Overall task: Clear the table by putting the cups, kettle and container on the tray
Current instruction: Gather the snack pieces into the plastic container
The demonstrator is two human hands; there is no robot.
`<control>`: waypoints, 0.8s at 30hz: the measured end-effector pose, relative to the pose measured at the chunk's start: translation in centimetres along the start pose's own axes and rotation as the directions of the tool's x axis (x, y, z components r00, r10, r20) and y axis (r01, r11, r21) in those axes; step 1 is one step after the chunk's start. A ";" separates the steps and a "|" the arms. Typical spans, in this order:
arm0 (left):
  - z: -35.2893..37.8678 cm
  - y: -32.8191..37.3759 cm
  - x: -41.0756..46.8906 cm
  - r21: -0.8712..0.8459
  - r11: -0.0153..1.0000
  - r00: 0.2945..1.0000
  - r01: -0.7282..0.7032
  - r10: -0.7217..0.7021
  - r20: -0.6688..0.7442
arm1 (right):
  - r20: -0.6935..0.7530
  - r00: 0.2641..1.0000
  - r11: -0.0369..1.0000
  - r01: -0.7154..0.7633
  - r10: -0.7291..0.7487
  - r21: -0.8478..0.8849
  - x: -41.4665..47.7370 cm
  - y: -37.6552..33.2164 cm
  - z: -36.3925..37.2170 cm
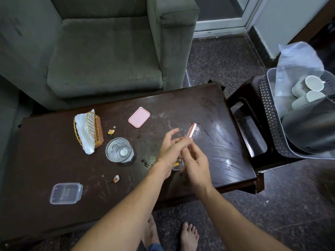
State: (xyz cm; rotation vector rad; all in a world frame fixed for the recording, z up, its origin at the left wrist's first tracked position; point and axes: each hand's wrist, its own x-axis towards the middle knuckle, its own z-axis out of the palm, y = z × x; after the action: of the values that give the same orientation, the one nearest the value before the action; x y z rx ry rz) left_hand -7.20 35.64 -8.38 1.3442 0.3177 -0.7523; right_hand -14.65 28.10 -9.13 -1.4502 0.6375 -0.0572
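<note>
While right hand (197,165) pinches it, rigid pink lid (191,130) tilts edge-on.

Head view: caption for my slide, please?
Right hand pinches a pink lid on edge, left hand touching it, over the dark table.

A pink lid (139,117), a yellow wire holder (94,127), a dark brown table (45,160) and a grey-green armchair (103,57) are seen.

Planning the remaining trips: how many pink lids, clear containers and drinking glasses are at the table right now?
Pink lid: 2, one lying flat, one held upright by the right hand
Clear container: 2, one near left, one partly hidden mid-table
Drinking glass: 1
Total: 5
</note>
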 end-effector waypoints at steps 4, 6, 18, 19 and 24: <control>-0.3 -0.3 -0.1 0.089 0.995 0.998 0.044 -0.047 0.035 | -0.073 0.997 0.998 -0.029 0.026 -0.053 -0.4 1.1 -0.5; -0.5 -0.7 0.1 0.144 0.989 0.998 0.037 -0.044 0.051 | -0.166 0.985 0.979 -0.079 0.047 -0.190 -0.6 2.0 -0.5; -4.6 -2.5 3.7 0.662 0.739 0.962 -0.130 0.255 -0.096 | -0.350 0.937 0.752 -0.236 0.008 -0.615 -2.2 4.6 1.4; -4.9 -2.5 4.0 0.709 0.691 0.958 -0.145 0.277 -0.074 | -0.354 0.935 0.741 -0.251 0.019 -0.623 -2.2 4.9 1.5; -5.4 -2.6 5.2 0.801 0.580 0.980 -0.145 0.194 0.037 | -0.365 0.931 0.719 -0.266 0.019 -0.642 -2.2 5.7 2.6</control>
State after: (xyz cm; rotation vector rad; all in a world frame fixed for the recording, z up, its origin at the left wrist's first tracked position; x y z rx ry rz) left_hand -3.98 39.08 -14.79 2.2339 -0.1612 -0.7162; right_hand -17.25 32.17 -13.70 -2.1311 1.1364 0.0688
